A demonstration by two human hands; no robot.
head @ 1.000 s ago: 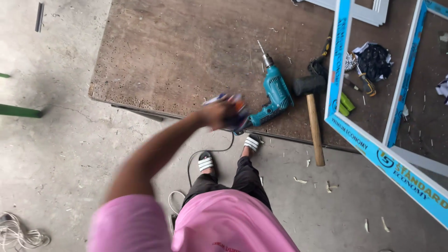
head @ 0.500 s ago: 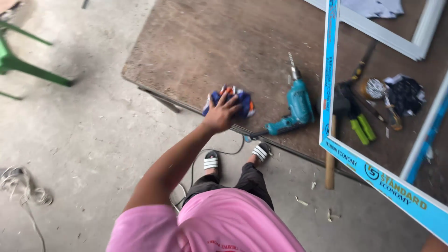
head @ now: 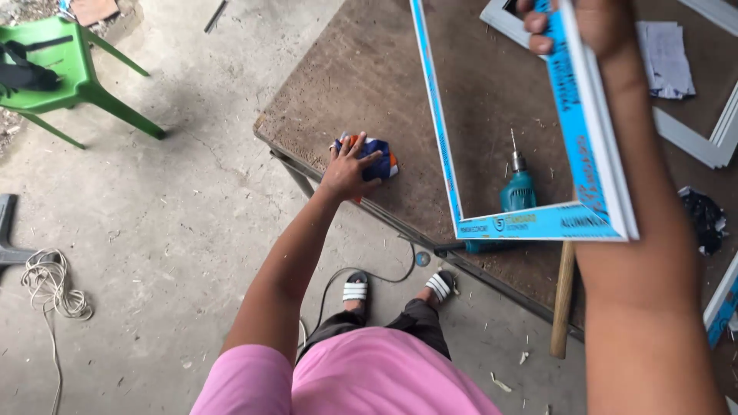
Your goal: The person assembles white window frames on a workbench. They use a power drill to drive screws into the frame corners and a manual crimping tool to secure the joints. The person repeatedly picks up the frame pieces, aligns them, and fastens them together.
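Middle of the frame, a crumpled cloth shows blue, white and orange patches against the dull brown board worktop. The rectangular metal frame at right wears bright blue film with white edges. Behind it lies a teal power drill. Upper left stands a green plastic chair; bottom centre, a pink shirt and black-and-white striped sandals.

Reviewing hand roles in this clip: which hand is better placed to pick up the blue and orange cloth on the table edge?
Left. The left hand already lies spread on the cloth at the table's near edge, while the right hand grips the blue-taped frame above the drill.
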